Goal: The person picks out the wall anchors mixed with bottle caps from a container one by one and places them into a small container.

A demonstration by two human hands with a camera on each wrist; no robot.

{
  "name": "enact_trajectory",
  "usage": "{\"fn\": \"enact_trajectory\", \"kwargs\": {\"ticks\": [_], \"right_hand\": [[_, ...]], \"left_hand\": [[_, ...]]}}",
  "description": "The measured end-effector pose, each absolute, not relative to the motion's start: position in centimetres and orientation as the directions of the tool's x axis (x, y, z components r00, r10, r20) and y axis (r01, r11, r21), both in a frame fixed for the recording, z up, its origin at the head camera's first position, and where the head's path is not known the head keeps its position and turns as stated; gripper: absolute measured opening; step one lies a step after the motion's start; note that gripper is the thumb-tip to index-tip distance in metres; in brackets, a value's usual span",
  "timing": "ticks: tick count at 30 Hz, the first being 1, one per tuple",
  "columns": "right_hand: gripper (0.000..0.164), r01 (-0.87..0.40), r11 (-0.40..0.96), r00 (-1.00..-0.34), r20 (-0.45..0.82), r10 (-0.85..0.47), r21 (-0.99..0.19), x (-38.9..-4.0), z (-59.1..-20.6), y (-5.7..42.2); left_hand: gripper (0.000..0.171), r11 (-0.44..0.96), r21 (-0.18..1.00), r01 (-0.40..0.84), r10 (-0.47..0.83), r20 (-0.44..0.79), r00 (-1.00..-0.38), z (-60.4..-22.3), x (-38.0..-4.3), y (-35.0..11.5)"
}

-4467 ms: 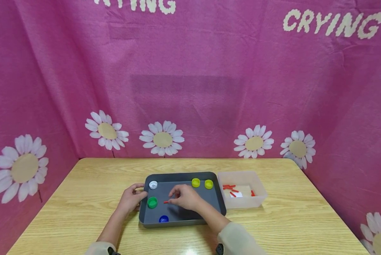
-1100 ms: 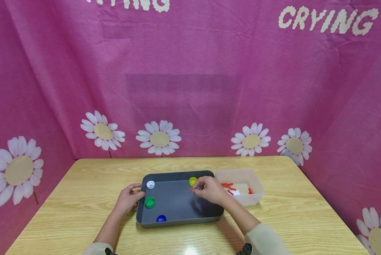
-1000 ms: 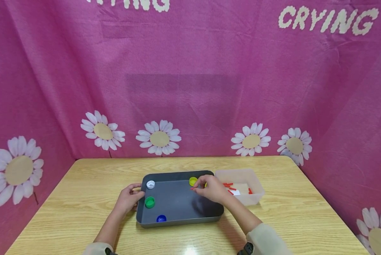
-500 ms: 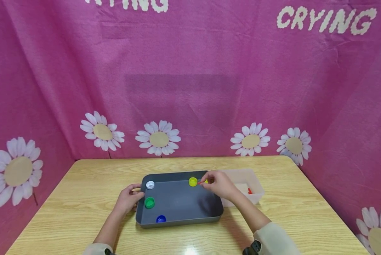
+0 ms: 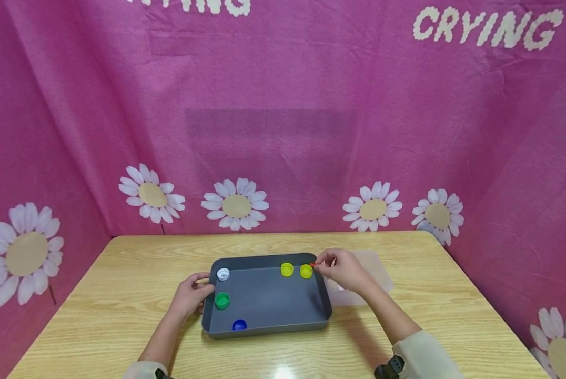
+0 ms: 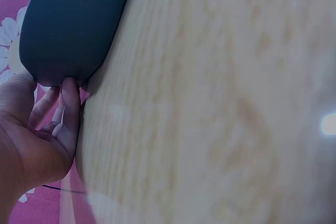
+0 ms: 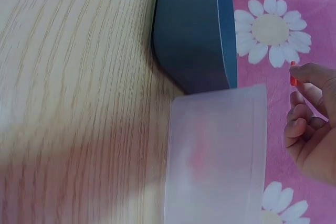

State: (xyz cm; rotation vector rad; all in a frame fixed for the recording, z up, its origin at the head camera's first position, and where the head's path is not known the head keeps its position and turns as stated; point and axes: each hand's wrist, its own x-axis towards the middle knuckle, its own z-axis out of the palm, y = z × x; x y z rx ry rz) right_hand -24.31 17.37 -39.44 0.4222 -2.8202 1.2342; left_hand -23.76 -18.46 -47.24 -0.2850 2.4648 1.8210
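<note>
Between the thumb and fingertips of my right hand [image 5: 344, 271] is pinched a small red stick [image 5: 313, 265]. That stick is above the tray's far right corner, by the right-hand yellow cap [image 5: 306, 271]. In the right wrist view the red stick [image 7: 293, 74] stands out from the fingertips, with the other fingers curled below. My left hand [image 5: 190, 298] grips the left end of the dark grey tray [image 5: 273, 300], thumb at the rim and fingers on the outside. The left wrist view has the fingers touching the tray's outer wall [image 6: 73, 30].
Inside the tray lie a second yellow cap [image 5: 286, 270], a white cap [image 5: 223, 274], a green cap [image 5: 222, 300] and a blue cap [image 5: 239, 325]. A translucent box [image 5: 383, 279] adjoins the tray's right end, partly behind my right hand. Red shows faintly through its wall [image 7: 220, 156].
My right hand has carried the red stick from near the green cap rightward across the tray, past both yellow caps, to the far right corner. The left hand keeps its grip on the tray.
</note>
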Motion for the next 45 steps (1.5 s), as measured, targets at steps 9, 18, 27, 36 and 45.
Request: {"fn": "enact_trajectory", "kwargs": {"ticks": [9,18,27,36,45], "right_hand": [[0.007,-0.257,0.671,-0.966,0.170,-0.194,-0.695,-24.4,-39.8,19.6],[0.007,-0.254,0.719,-0.967,0.193,-0.167,-0.647,-24.5,-40.2,22.5],[0.012,-0.184,0.713,-0.983,0.144,-0.117,-0.677,-24.6,-41.0,24.5],[0.014,-0.130,0.714,-0.991,0.114,-0.070,-0.688,-24.8,-41.4,25.2],[0.016,-0.120,0.718,-0.991,0.124,-0.048,-0.685,-24.9,-41.3,25.3]], "left_hand": [[0.045,0.303,0.936,-0.180,-0.107,-0.155,-0.982,-47.0,-23.6,-18.5],[0.045,0.311,0.932,-0.185,-0.112,-0.157,-0.981,-47.1,-23.7,-18.5],[0.045,0.320,0.930,-0.182,-0.110,-0.155,-0.982,-47.1,-23.8,-18.5],[0.045,0.308,0.932,-0.190,-0.120,-0.160,-0.980,-47.2,-23.7,-18.5],[0.045,0.304,0.932,-0.196,-0.114,-0.169,-0.979,-47.1,-23.6,-18.5]]}}
